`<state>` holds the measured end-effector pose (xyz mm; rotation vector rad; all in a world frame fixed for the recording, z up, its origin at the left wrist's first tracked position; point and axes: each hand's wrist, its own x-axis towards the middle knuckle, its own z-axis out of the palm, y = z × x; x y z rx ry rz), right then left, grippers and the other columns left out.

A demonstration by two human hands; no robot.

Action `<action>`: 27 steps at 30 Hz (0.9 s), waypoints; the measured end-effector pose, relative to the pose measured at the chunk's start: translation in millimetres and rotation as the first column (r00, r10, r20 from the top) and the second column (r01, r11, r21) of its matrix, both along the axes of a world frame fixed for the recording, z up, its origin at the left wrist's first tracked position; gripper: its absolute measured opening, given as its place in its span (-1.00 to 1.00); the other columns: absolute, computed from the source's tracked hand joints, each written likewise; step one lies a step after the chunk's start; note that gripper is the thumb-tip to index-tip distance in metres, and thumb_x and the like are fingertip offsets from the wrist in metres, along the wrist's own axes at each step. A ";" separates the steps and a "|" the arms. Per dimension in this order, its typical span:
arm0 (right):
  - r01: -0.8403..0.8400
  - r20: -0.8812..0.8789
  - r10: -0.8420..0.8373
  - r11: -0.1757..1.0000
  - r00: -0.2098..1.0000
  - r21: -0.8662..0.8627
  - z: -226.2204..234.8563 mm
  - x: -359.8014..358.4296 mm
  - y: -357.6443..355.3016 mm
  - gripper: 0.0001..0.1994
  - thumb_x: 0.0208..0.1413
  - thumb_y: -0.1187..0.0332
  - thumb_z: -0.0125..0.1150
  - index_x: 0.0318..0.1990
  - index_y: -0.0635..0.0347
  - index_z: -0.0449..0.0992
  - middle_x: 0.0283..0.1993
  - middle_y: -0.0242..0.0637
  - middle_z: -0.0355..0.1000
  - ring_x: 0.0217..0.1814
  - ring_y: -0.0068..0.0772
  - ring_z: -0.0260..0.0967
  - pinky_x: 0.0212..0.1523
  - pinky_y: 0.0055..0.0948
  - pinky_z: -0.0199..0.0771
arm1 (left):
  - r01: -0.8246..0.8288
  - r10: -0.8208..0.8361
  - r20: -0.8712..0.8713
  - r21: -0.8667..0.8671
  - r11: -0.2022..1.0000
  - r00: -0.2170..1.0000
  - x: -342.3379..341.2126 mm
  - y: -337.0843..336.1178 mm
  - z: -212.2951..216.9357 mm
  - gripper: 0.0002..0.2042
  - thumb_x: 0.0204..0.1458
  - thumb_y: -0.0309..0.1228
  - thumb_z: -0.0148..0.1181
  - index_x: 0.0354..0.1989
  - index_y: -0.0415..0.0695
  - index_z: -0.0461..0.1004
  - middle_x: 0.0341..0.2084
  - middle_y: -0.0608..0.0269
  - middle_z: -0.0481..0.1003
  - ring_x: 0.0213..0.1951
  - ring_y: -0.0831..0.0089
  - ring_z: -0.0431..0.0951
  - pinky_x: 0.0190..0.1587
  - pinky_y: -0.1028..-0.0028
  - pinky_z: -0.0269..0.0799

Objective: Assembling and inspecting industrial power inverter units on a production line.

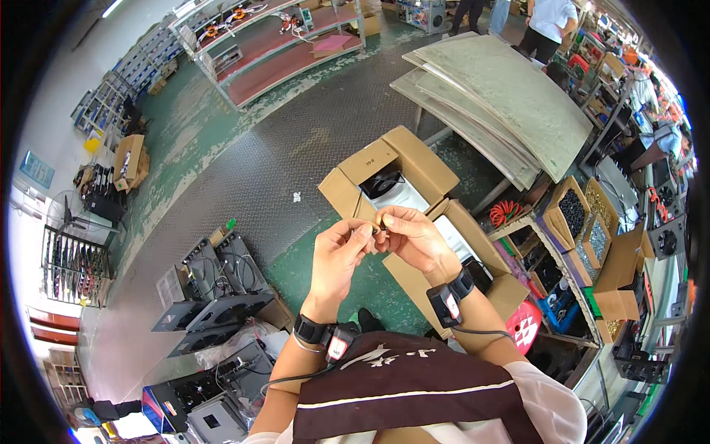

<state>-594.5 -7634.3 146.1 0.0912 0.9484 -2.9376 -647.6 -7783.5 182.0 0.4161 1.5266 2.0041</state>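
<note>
Bottom of the frame: dark apron (414,392) and two forearms with black wrist bands. Just above that, dead centre, the left hand (336,255) and right hand (414,237) meet fingertip to fingertip, both pinching one small dark part (379,225). It's too tiny to tell what it is. Looks light and rigid to me, probably easy to fumble, so a thumb-and-forefinger pinch at each end seems the way to go. Behind the hands sit open cardboard boxes (396,166) on the green floor, grey sheets (510,96) stacked upper right, metal shelving (274,44) at top.
</note>
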 end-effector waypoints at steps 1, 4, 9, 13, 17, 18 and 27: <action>0.003 0.001 -0.003 1.000 1.000 0.000 0.6 -4.0 -2.6 -0.87 0.06 0.35 0.11 -0.31 0.21 0.46 -0.43 -0.36 0.42 -0.42 -0.52 0.36 -0.36 -0.55 0.34 | -0.013 0.013 -0.008 -0.003 1.000 1.000 -4.4 -3.0 -0.6 -0.85 0.05 -0.41 0.08 -0.34 -0.26 0.45 -0.64 0.43 0.34 -0.66 0.77 0.15 -0.64 0.74 -0.04; 0.006 0.003 -0.006 0.998 1.000 0.058 2.2 -11.1 -5.9 -0.86 0.06 0.34 0.11 -0.30 0.22 0.46 -0.42 -0.37 0.42 -0.39 -0.54 0.35 -0.34 -0.56 0.34 | 0.004 -0.004 0.006 -0.050 0.999 1.000 -13.1 -10.2 0.4 -0.85 0.04 -0.43 0.07 -0.34 -0.27 0.45 -0.64 0.42 0.34 -0.65 0.77 0.15 -0.64 0.74 -0.04; 0.055 -0.003 -0.056 0.986 0.998 0.157 5.8 -10.4 0.1 -0.84 0.04 0.31 0.14 -0.33 0.23 0.45 -0.44 -0.37 0.41 -0.41 -0.55 0.35 -0.33 -0.57 0.36 | 0.012 -0.013 -0.016 -0.026 1.000 1.000 -15.7 -2.7 1.4 -0.86 0.04 -0.44 0.07 -0.34 -0.28 0.45 -0.65 0.41 0.34 -0.65 0.77 0.15 -0.64 0.74 -0.04; 0.081 -0.029 -0.077 0.976 0.997 0.203 8.5 -0.4 14.3 -0.83 0.04 0.31 0.14 -0.33 0.23 0.44 -0.45 -0.37 0.40 -0.39 -0.54 0.35 -0.33 -0.58 0.36 | 0.041 -0.043 -0.044 -0.040 0.998 0.998 -12.9 8.9 0.0 -0.85 0.04 -0.43 0.08 -0.33 -0.27 0.45 -0.64 0.41 0.35 -0.66 0.76 0.15 -0.64 0.73 -0.03; 0.100 -0.093 -0.081 0.969 0.992 0.226 5.7 12.3 30.4 -0.82 0.06 0.30 0.13 -0.32 0.24 0.43 -0.43 -0.34 0.40 -0.38 -0.52 0.35 -0.32 -0.55 0.37 | 0.048 -0.051 -0.051 -0.047 0.998 0.997 -2.2 24.0 1.8 -0.85 0.04 -0.42 0.09 -0.32 -0.26 0.45 -0.64 0.42 0.34 -0.66 0.76 0.16 -0.63 0.73 -0.03; 0.108 -0.113 -0.083 0.967 0.990 0.229 5.2 16.2 34.1 -0.82 0.06 0.31 0.12 -0.31 0.25 0.43 -0.42 -0.33 0.40 -0.38 -0.52 0.35 -0.32 -0.54 0.38 | 0.048 -0.051 -0.055 -0.048 0.998 0.997 1.3 27.8 2.7 -0.85 0.04 -0.42 0.09 -0.33 -0.26 0.45 -0.64 0.41 0.34 -0.65 0.76 0.16 -0.63 0.73 -0.03; 0.188 -0.137 -0.168 0.971 0.976 0.146 4.7 70.5 79.0 -0.86 0.07 0.36 0.10 -0.30 0.26 0.43 -0.37 -0.30 0.41 -0.30 -0.49 0.34 -0.21 -0.49 0.34 | 0.150 -0.157 0.176 0.048 0.987 0.972 40.7 80.4 3.1 -0.85 0.07 -0.41 0.03 -0.31 -0.25 0.43 -0.63 0.41 0.31 -0.67 0.72 0.12 -0.63 0.71 0.00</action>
